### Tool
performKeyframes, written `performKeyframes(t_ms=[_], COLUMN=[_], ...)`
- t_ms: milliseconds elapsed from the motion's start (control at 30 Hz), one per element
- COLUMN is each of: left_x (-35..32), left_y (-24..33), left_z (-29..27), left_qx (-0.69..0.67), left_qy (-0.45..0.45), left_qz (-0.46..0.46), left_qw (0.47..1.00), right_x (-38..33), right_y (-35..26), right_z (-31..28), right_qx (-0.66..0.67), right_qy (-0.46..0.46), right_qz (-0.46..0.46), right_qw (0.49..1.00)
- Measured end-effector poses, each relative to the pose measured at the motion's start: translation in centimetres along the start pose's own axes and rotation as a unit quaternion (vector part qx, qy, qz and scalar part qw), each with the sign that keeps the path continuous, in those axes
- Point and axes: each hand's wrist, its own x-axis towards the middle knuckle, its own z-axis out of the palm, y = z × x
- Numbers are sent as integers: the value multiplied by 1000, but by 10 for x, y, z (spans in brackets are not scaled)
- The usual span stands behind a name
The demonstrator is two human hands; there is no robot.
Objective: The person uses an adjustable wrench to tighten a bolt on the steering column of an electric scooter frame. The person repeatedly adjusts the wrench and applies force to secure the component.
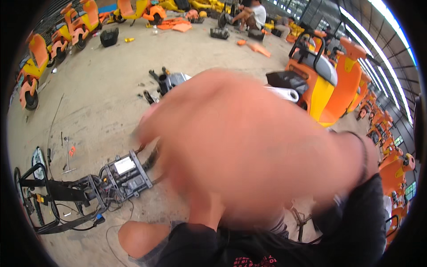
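I cannot tell if the blurred right hand or left hand has fingers spread or gripping; below-left of them, a black frame bears an unreadable white label.

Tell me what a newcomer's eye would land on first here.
Probably the right hand, large and blurred across the middle. Next, likely, the orange-and-yellow scooter at upper right, and the stripped black frame with exposed wiring at lower left.
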Motion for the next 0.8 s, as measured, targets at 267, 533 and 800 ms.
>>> performKeyframes(t_ms=[267, 533, 800], left_x=[1, 5, -16], left_y=[-12, -19, 4], left_z=[5, -20, -68], left_qx=[35, 148, 602], left_qy=[-33, -79, -212], left_qz=[-4, -21, -44], left_qw=[999, 986, 769], right_x=[57, 117, 123], right_y=[101, 137, 148], right_z=[-74, -47, -55], right_qx=[-495, -507, -362], right_qy=[319, 316, 265], right_qz=[-202, -187, -259], right_qw=[782, 779, 855])
